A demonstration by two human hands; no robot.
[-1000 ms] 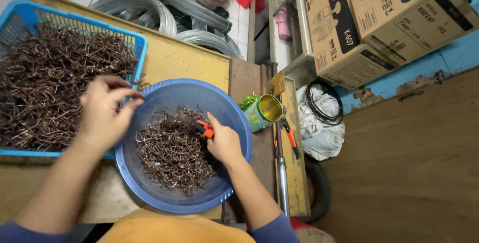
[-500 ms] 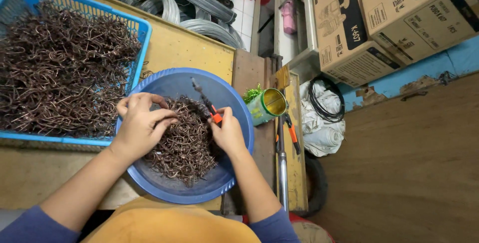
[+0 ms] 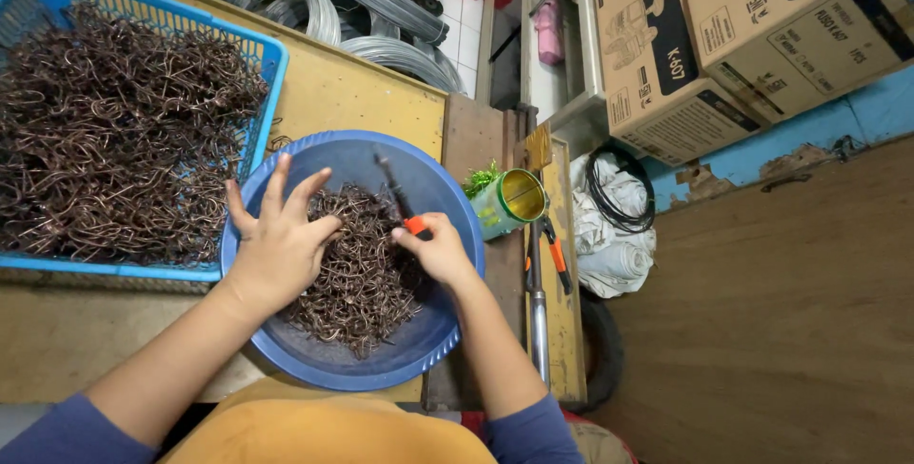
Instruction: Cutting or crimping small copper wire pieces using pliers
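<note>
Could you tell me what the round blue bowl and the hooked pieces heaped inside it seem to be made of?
The round blue bowl looks like moulded plastic: even colour, smooth, dully glossy wall and a rolled rim. The hooked pieces look like thin bent metal wire, dark brown and dull, perhaps rusty or coated; which cannot be told. The left hand rests on them.

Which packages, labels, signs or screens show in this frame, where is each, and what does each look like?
Large brown cardboard box: top right, against the blue wall; black panels and line drawings.
Second brown cardboard box: just left of it, same kind, black side panel, small white label.
Green metal can: right of the blue round basin, lying tilted, gold inside.
No signs or screens.
</note>
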